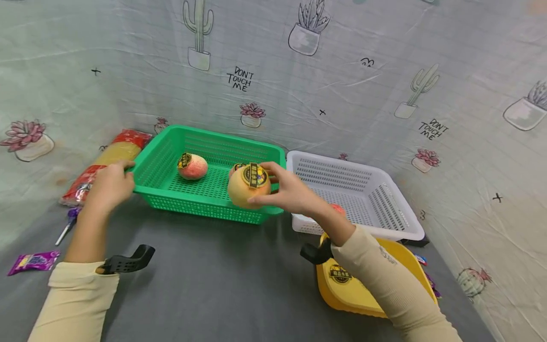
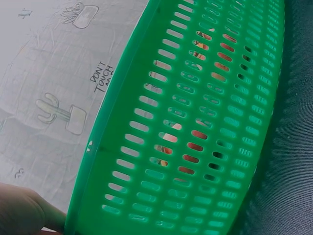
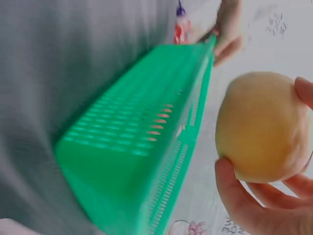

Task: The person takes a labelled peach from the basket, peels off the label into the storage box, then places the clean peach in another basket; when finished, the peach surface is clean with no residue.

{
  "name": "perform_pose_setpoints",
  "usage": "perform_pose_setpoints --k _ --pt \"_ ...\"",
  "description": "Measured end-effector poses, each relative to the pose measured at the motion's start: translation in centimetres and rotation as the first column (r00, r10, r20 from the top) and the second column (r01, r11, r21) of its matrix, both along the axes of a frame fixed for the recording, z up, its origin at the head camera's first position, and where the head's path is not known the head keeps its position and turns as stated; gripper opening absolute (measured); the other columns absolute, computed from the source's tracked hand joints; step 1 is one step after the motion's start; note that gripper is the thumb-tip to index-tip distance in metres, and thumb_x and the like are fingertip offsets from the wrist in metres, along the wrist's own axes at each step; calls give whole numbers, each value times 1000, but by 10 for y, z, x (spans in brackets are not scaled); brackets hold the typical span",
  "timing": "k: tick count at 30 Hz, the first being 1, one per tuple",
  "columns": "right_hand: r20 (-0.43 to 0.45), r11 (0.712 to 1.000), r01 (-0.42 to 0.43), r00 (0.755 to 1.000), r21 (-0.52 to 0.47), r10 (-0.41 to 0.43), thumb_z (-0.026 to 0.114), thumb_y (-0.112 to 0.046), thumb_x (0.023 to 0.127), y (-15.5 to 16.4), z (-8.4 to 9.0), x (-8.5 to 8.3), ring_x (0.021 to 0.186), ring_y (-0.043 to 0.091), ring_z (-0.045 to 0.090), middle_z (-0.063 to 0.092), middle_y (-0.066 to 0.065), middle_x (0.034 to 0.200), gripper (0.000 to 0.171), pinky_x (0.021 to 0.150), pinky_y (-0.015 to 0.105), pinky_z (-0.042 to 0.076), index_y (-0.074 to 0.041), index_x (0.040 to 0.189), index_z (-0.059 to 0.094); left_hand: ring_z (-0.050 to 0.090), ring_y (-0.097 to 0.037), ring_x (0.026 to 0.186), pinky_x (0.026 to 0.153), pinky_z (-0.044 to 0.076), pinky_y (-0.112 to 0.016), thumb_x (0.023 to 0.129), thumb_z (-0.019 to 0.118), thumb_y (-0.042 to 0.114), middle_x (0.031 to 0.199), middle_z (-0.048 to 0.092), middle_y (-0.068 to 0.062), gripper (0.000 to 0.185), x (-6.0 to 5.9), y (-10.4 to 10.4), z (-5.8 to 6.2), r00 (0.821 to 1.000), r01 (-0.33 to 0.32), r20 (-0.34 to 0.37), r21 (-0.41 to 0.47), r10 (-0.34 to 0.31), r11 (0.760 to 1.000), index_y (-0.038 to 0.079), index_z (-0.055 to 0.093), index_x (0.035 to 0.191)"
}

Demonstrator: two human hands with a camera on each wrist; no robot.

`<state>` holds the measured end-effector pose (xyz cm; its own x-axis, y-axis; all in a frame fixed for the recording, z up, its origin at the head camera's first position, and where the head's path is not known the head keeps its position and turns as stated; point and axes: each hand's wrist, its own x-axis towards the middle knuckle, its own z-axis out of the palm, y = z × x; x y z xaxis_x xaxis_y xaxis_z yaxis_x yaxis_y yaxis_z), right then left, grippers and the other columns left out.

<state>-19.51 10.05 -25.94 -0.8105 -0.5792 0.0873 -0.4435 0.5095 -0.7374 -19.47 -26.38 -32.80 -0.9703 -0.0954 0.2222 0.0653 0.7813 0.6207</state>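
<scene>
The right hand point(image 1: 290, 192) has its fingers wrapped round a yellow peach point(image 1: 249, 187) with a dark round label, holding it in the air just above the near right corner of the green basket point(image 1: 171, 199). The left hand point(image 1: 110, 185) grips that basket's left rim, steadying it on the grey counter point(image 1: 213, 285). Inside the green basket lies a pinkish peach point(image 1: 192, 166) near the middle, and another fruit point(image 1: 236, 168) is half hidden behind the held one. By the look of it, two are already in and this one is about to join them. The white basket point(image 1: 384, 228) alongside shows something red point(image 1: 337, 209) behind the wrist, perhaps one more fruit left to move.
</scene>
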Motion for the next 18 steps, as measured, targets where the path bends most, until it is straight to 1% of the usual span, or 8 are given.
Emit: perform_pose_setpoints --k 4,8,10,14,18 --pt "35 994 -108 994 7 108 79 -17 79 25 -15 30 111 20 54 57 5 118 69 82 28 51 -6 136 42 42 -43 84 62 36 -44 97 33 5 117 43 -39 41 1 -1 0 1000 -8 10 -16 8 1000 -19 39 130" --pt "93 979 -204 975 25 201 81 -18 76 42 -39 55 106 17 55 57 3 117 71 82 27 51 -5 135 44 41 -44 85 63 36 -47 98 33 6 117 43 -39 41 2 -1 1 1000 -12 24 -39 13 999 -19 38 130" --pt "123 971 -235 966 49 228 82 -18 75 46 -51 66 105 13 54 56 1 117 70 81 26 51 -6 134 45 41 -45 88 67 37 -52 98 33 7 118 42 -40 41 3 -1 2 1000 -9 24 -48 10 999 -19 38 130" --pt "167 958 -275 951 81 259 83 -20 74 51 -74 78 104 8 53 56 -2 117 69 79 23 51 -10 132 48 40 -48 96 76 35 -62 98 34 6 122 40 -43 40 3 1 3 1000 -1 17 -57 2 998 -19 39 128" --pt "199 952 -294 941 81 273 83 -21 74 56 -90 80 105 7 53 56 -5 117 66 80 21 50 -12 130 48 40 -50 100 80 34 -65 98 35 6 123 39 -44 40 2 5 3 1000 -2 25 -61 3 998 -19 38 129"
